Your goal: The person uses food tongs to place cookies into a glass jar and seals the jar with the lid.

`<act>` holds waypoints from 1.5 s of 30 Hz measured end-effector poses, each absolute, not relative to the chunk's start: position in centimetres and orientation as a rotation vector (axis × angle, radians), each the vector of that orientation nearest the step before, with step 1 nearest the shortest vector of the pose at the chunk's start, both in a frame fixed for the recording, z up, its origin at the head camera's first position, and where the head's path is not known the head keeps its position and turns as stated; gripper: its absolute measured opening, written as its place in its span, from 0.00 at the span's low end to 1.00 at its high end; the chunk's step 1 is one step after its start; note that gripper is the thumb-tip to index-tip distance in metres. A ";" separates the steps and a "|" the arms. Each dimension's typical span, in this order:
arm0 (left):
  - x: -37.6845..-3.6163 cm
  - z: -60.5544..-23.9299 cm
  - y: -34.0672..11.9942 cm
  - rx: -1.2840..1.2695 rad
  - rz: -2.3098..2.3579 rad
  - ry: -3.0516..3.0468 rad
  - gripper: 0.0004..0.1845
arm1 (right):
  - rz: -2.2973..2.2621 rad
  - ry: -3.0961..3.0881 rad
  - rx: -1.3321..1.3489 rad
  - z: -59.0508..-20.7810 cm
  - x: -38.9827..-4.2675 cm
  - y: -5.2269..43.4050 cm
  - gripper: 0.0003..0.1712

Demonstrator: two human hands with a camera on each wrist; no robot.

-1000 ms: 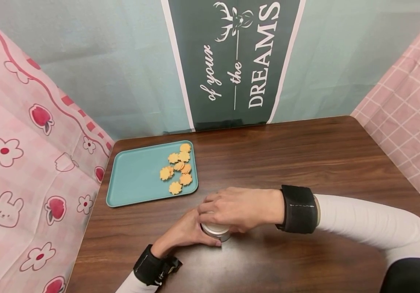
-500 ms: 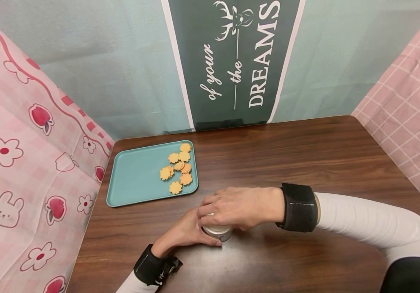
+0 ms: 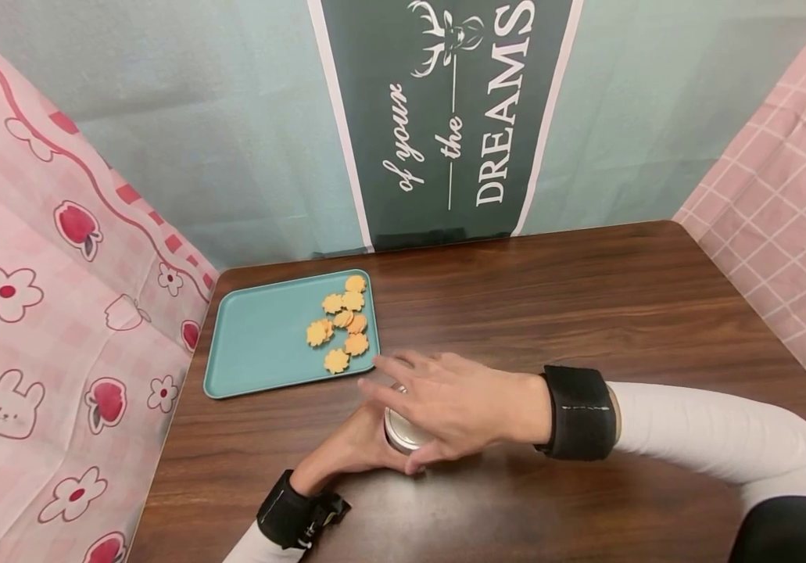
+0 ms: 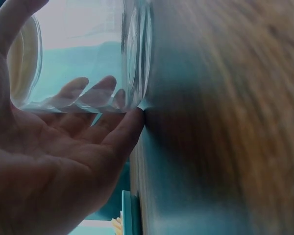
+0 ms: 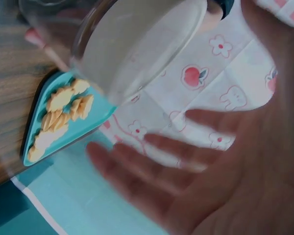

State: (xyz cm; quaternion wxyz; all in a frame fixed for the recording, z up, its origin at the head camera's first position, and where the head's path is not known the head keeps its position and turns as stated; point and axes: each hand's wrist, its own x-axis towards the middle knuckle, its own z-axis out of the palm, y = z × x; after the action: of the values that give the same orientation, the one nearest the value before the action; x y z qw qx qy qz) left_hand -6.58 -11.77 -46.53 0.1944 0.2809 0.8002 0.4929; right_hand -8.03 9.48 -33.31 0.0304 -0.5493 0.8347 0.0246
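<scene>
A clear glass jar (image 4: 83,54) with a pale round lid (image 3: 403,432) stands upright on the table. My left hand (image 3: 355,442) holds the jar from its left side, thumb in front and fingers wrapped behind the glass, as the left wrist view shows. Over the lid is my right hand (image 3: 455,403), its fingers extended and spread apart. In the right wrist view a gap shows between those fingers and the lid's rim. From the head, the right hand covers the far and right parts of the jar.
A teal tray (image 3: 262,336) lies beyond the left hand, near the table's back left. Several yellow-orange flower-shaped pieces (image 3: 356,344) sit along its right side. Patterned pink cloth (image 3: 79,352) hangs at the left, and a green-grey cloth (image 3: 234,141) behind the wooden table (image 3: 550,305).
My right hand has gone from curled over the lid to spread, its fingers extending leftward and uncovering more of the lid. The left hand stays on the jar.
</scene>
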 end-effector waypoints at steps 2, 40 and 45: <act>-6.6 -46.5 -11.7 0.772 1.344 2.278 0.54 | 0.071 2.611 -1.604 -33.3 -7.7 9.4 0.54; -6.4 -46.2 -11.6 0.697 1.346 2.204 0.51 | 0.110 2.445 -1.812 -34.0 -8.1 9.3 0.28; -6.4 -46.2 -11.7 0.704 1.337 2.199 0.51 | 0.098 2.387 -1.836 -34.1 -8.6 9.5 0.29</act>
State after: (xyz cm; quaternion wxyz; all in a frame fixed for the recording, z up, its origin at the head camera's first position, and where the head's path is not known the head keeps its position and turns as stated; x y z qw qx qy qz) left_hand -6.36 -11.67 -46.18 0.2346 0.2565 0.8011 0.4873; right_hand -8.62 9.45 -34.05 0.0642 -0.6080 0.7907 0.0324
